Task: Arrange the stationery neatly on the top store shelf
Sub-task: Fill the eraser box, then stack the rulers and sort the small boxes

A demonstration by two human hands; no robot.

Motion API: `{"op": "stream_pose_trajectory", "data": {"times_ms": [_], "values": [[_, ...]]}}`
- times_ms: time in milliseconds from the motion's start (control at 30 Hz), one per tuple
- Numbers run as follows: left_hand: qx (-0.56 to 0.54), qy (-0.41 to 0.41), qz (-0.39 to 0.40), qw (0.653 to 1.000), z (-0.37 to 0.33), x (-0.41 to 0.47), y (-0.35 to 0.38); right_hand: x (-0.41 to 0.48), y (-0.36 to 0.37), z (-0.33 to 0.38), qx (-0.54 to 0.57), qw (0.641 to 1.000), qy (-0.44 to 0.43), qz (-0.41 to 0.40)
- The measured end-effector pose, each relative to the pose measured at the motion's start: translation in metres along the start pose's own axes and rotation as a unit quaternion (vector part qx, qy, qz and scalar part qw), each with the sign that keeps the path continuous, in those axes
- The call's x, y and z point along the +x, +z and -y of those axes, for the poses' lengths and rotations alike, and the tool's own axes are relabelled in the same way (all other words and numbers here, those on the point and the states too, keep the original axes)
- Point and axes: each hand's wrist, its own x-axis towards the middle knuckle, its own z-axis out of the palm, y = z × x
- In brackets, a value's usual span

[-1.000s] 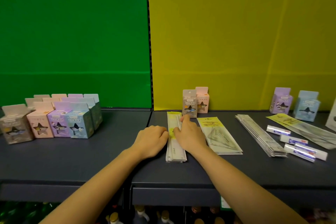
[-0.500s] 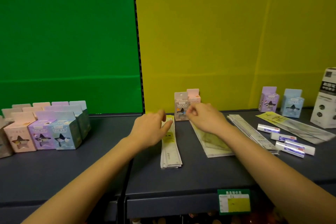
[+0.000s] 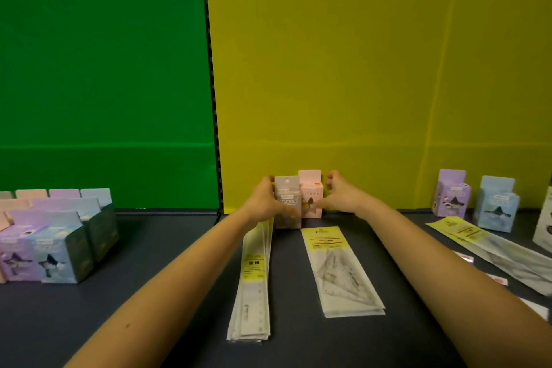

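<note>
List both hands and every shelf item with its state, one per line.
grey box: upright, held.
pink box: upright, beside the grey box.
left hand: grips the grey box.
right hand: curled beside the pink box, grip unclear.
ruler stack: flat, slightly fanned.
set-square pack: flat, untouched.
purple box: upright, untouched.
blue box: upright, untouched.
left box group: upright, in rows.

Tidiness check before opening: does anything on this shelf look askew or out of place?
Yes. The long packet at right lies diagonally, unlike the straight ruler stack. The purple box and blue box stand apart from the box group at left. The left hand grips the grey box.
</note>
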Motion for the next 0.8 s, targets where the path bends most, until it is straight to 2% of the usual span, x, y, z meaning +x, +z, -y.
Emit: {"op": "stream_pose_trajectory", "data": {"times_ms": [167, 467, 633, 800], "values": [[-0.024, 0.000, -0.002, 1.000, 0.012, 0.010, 0.003, 0.017, 0.004, -0.006, 0.022, 0.999, -0.032, 0.001], [-0.010, 0.050, -0.051, 0.997, 0.010, 0.008, -0.005, 0.018, 0.002, -0.005, -0.031, 0.996, -0.080, -0.037], [-0.014, 0.099, -0.133, 0.986, -0.009, -0.017, -0.040, -0.004, -0.013, 0.018, 0.057, 0.982, -0.162, -0.075], [0.031, 0.113, -0.198, 0.973, -0.005, -0.072, -0.079, -0.034, 0.010, 0.051, 0.117, 0.970, -0.209, -0.037]]}}
